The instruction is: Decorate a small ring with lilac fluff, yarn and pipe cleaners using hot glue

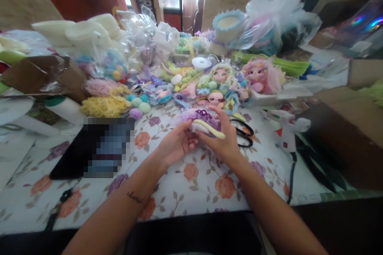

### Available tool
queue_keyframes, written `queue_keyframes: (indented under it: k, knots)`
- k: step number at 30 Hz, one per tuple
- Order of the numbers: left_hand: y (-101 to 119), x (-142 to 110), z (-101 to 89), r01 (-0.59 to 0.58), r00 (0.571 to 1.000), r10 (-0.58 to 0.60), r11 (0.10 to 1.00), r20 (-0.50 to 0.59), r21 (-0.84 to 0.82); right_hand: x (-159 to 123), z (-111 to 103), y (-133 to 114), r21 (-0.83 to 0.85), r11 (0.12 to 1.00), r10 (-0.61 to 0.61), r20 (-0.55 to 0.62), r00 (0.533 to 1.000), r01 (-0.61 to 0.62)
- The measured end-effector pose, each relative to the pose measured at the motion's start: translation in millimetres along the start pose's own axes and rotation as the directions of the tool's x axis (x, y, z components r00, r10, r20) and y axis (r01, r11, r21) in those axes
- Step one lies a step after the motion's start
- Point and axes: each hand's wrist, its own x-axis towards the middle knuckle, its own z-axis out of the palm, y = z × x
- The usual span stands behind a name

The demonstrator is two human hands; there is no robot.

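Note:
In front of me, both hands are closed around a small purple, lacy craft piece (199, 116) with a white underside. A pale yellow strip (213, 128) runs along the side facing me. My left hand (178, 143) grips the piece's left edge, fingers curled beneath it. From the right, my right hand (223, 133) holds it between thumb and fingers, the thumb near the yellow strip. Just beyond lies a doll face with a yellow-green band (215, 99). Black-handled scissors (245, 143) lie right behind my right hand, their blades hidden.
A white glue gun (284, 131) with a black cord stands at right, near a cardboard box (338, 115). A dark tablet (72, 151) lies at left. Pompoms (145, 106), decorated dolls (260, 73) and plastic bags (275, 16) crowd the back of the flowered tablecloth (191, 191).

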Motion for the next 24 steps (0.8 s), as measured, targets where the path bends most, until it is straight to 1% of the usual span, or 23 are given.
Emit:
queue_keyframes:
  k: [3,5,9,12,15,17,19,24]
  knots:
    - [3.6,-0.5,-1.4,-0.048,0.999,0.047,0.998,-0.016,-0.048,3.0,-6.2,2.0,0.002,0.995,-0.100,0.024,0.995,0.100]
    - [4.8,-0.8,-1.4,-0.050,0.999,0.049,0.996,-0.011,-0.073,5.2,-9.9,2.2,0.001,0.990,-0.138,0.046,0.989,0.138]
    - [5.2,0.0,-1.0,-0.051,0.999,0.048,0.993,-0.025,-0.109,8.1,-15.3,2.2,0.005,0.985,-0.174,0.111,0.978,0.175]
    - [6.4,0.9,-0.4,-0.053,0.996,0.044,0.990,-0.071,-0.131,8.9,-16.5,3.0,0.010,0.980,-0.196,0.137,0.971,0.197]
    - [8.0,1.2,0.7,-0.022,0.991,0.004,0.990,-0.131,-0.137,8.2,-14.8,5.0,0.011,0.973,-0.228,0.144,0.963,0.229]
    - [8.4,1.2,1.6,-0.008,0.988,-0.014,0.990,-0.151,-0.142,6.6,-12.2,7.3,-0.008,0.967,-0.249,0.148,0.957,0.253]
    - [8.3,0.9,2.4,-0.014,0.990,-0.006,0.989,-0.142,-0.145,4.7,-9.3,9.7,-0.051,0.957,-0.276,0.138,0.951,0.286]
    - [10.0,-0.4,4.1,-0.084,0.994,0.070,0.983,-0.086,-0.161,3.4,-9.2,7.7,-0.127,0.926,-0.342,0.121,0.932,0.356]
